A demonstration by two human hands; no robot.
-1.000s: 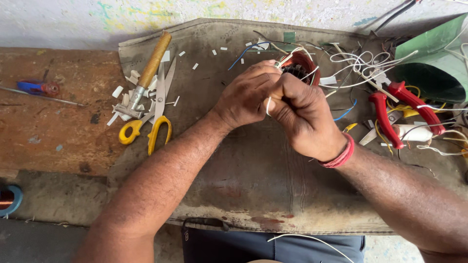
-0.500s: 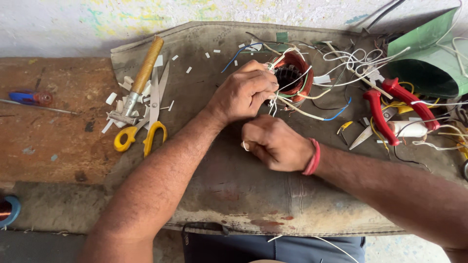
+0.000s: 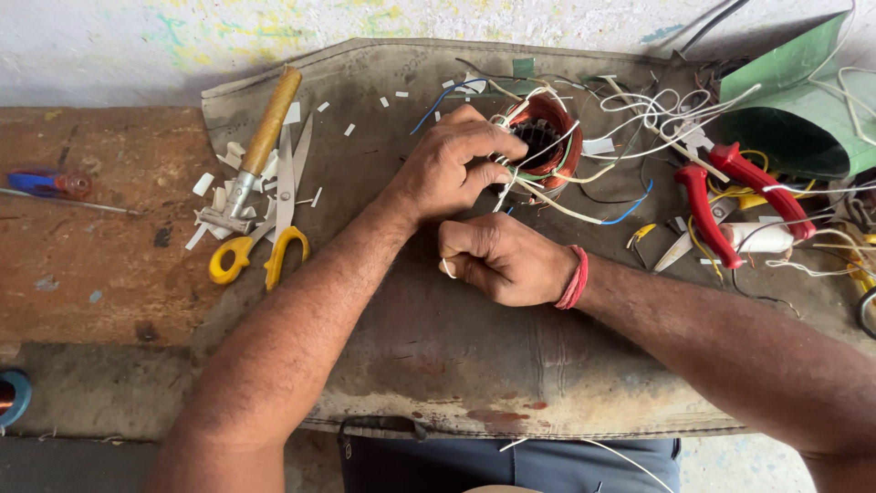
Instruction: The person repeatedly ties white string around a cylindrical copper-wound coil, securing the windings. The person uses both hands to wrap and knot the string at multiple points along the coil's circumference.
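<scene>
Copper-wound stator coil (image 3: 546, 146), red-brown, with white and blue leads trailing right; lies at the far centre of the grey mat (image 3: 438, 347). Left hand (image 3: 447, 169): fingers closed on the coil's near-left edge, steadying it. Right hand (image 3: 502, 260): curled shut just near of the coil, pinching a small white sleeve piece (image 3: 449, 268). Red-handled pliers (image 3: 730, 196) right; yellow-handled scissors (image 3: 269, 233) and hammer (image 3: 255, 151) left. Handling judgement: keep the coil braced flat and work leads gently, sparing the winding's enamel.

Left hand (image 3: 452, 169) reaching forward, fingers curled and pinching, forearm stretching in from lower left. Right hand (image 3: 502, 260) lying just behind the left hand, closing into a loose fist, forearm coming in from the right.
</scene>
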